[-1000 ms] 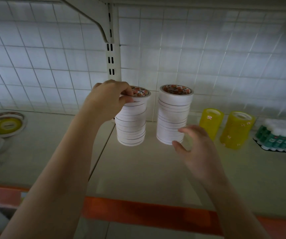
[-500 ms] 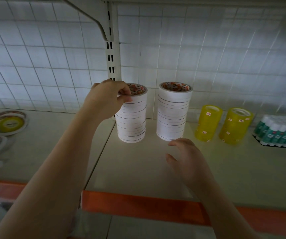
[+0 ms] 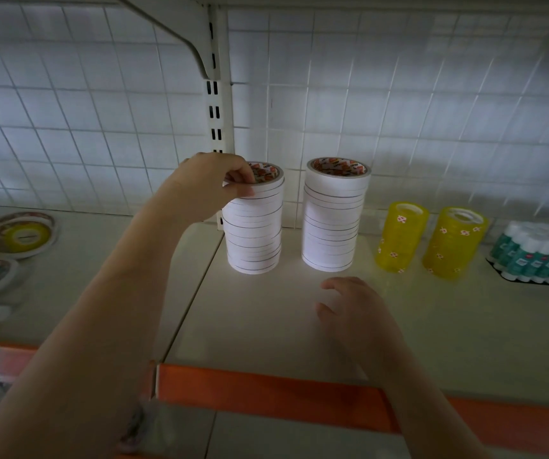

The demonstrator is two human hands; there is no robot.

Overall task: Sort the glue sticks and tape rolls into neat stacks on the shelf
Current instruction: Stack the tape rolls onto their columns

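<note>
Far left on the shelf (image 3: 432, 326): loose tape rolls (image 3: 17, 235) lying flat, holes facing up, overlapping one another near the edge of view.

Next, reaching in from lower left: left forearm angled up and to the right, left hand (image 3: 206, 187) arched over the top of the left white tape stack (image 3: 254, 226), fingertips and thumb pinching the rim of the topmost roll. Stack upright, long axis vertical, open core facing up, rolls slightly offset so the side looks a little uneven; standing just right of the seam between two shelf panels, in front of the slotted upright post (image 3: 215, 104).

Just beside it, apart: right white tape stack (image 3: 332, 217), also upright, core up.

In front of that stack, low over the shelf: right hand (image 3: 356, 309), palm down, fingers loosely curled, holding nothing, touching neither stack.

Further right: two yellow tape stacks (image 3: 432, 240), upright, leaning slightly.

Far right: glue sticks (image 3: 538, 256) packed in a block, white caps showing, partly cut off by the frame.
</note>
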